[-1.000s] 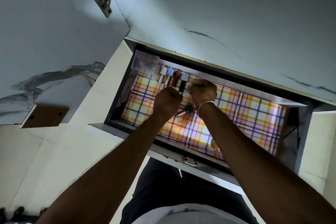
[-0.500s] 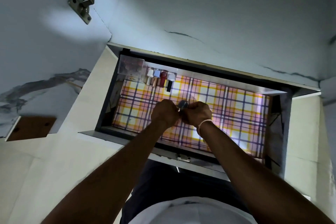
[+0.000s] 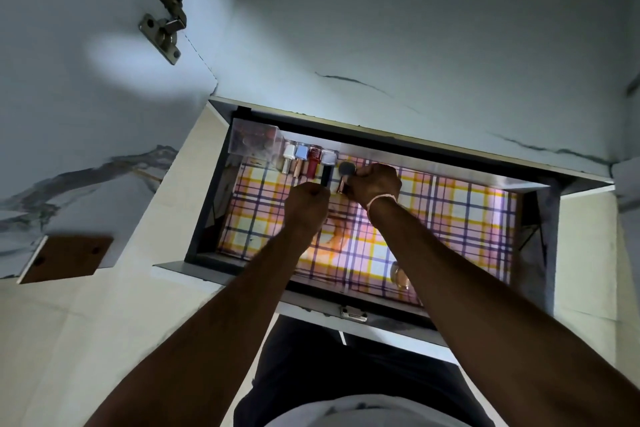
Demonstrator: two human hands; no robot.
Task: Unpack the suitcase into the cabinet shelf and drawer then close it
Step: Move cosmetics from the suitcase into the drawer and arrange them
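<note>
**Brush joins the row in the open drawer**

Both forearms reach up from the bottom of the frame into the plaid-lined drawer [image 3: 450, 218]. The left hand [image 3: 306, 208], fingers curled, touches the black bottle's [image 3: 326, 174] near end. Just right, the right hand [image 3: 375, 184] grips a makeup brush [image 3: 345, 174], long axis pointing away, beside the bottle row [image 3: 308, 160] at centre frame.

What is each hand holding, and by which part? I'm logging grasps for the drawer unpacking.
The right hand grips a small round-capped bottle by its body, cap left free. The left hand is curled, but what it holds cannot be told.
</note>
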